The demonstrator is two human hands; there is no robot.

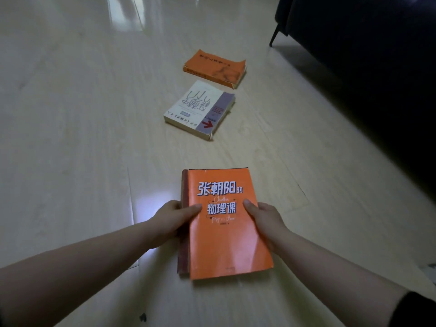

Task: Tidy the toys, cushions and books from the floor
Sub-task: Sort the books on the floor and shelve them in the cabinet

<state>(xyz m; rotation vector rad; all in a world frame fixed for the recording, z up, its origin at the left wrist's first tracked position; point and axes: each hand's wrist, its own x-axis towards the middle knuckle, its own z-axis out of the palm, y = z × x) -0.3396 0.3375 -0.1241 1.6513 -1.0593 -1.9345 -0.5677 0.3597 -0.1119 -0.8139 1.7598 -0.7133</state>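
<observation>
Both hands are gripping the near orange book by its long edges. The left hand is clasping the spine side and the right hand the open side, with thumbs lying flat on the cover and fingers curling out of sight beneath. The book is sitting between the hands, its long axis running straight away from them. The white book is lying on the floor ahead of both hands, a little nearer the left one, and the far orange book is lying just beyond it, so the next reach is probably going forward.
</observation>
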